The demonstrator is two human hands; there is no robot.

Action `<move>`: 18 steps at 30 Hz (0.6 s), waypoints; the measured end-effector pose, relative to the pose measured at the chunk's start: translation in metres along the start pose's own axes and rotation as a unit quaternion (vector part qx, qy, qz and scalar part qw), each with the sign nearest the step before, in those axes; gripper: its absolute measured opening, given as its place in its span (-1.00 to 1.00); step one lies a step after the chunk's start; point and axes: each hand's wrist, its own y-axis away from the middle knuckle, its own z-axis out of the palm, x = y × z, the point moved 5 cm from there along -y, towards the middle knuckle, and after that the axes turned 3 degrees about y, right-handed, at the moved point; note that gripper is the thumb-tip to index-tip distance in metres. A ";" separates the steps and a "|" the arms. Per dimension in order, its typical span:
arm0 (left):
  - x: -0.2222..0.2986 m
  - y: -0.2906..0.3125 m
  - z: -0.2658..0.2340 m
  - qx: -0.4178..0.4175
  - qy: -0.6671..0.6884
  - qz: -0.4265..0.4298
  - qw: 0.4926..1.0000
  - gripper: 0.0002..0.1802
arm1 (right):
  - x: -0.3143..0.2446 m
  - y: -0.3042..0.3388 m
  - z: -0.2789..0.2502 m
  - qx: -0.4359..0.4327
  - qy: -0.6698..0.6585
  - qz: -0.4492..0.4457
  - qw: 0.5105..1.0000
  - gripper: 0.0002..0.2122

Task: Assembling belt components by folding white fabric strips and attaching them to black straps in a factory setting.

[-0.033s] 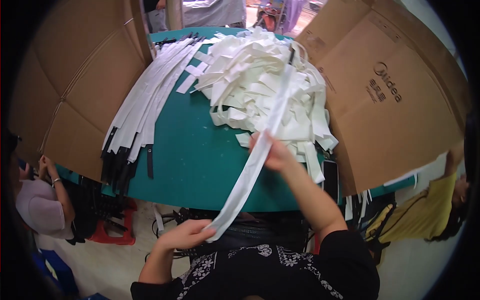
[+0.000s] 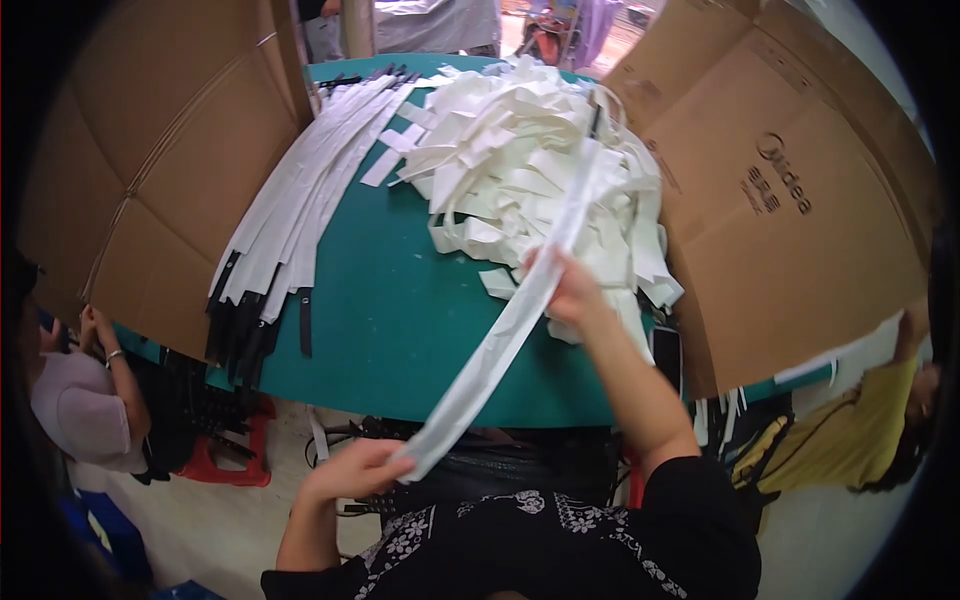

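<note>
A long white sleeve (image 2: pixel 490 355) stretches slantwise between my two hands, with a black strap end (image 2: pixel 596 122) sticking out at its far tip. My left hand (image 2: pixel 352 470) pinches the near end, just off the table's front edge. Farther up, my right hand (image 2: pixel 578 292) is closed round the middle of the sleeve, over the table's right half. Beyond and partly beneath it lies a large tangled heap of white fabric strips (image 2: pixel 480 160). To the left is a bundle of white-sleeved black straps (image 2: pixel 315 165), their black ends hanging toward the near edge.
The green table (image 2: pixel 370 320) is flanked by tall cardboard, a left panel (image 2: pixel 200 130) and a right panel (image 2: pixel 820 260). A dark phone-like slab (image 2: pixel 667 358) lies by the right panel. One person sits at left near a red stool (image 2: pixel 232 455); another in yellow (image 2: pixel 840 430) is at right.
My right hand has shifted slightly up and to the right along with the sleeve. The left hand has drawn a little to the left, still holding the near end.
</note>
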 end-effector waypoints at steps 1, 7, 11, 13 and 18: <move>-0.009 0.015 -0.021 0.073 0.025 -0.048 0.996 -0.77 | -0.031 -0.020 -0.019 0.112 -0.021 -0.031 0.993 -0.76; -0.001 0.044 -0.128 0.387 0.025 0.059 0.920 -0.82 | -0.206 -0.181 0.003 0.249 0.156 -0.236 0.926 -0.81; 0.014 0.013 -0.204 0.494 -0.035 0.117 0.861 -0.77 | -0.263 -0.279 0.118 0.157 0.277 -0.349 0.881 -0.73; 0.020 0.003 -0.245 0.523 0.022 0.149 0.839 -0.77 | -0.243 -0.296 0.191 0.126 0.282 -0.303 0.902 -0.66; 0.009 -0.032 -0.341 0.564 0.011 0.067 0.823 -0.73 | -0.154 -0.327 0.242 0.030 0.522 -0.219 0.824 -0.65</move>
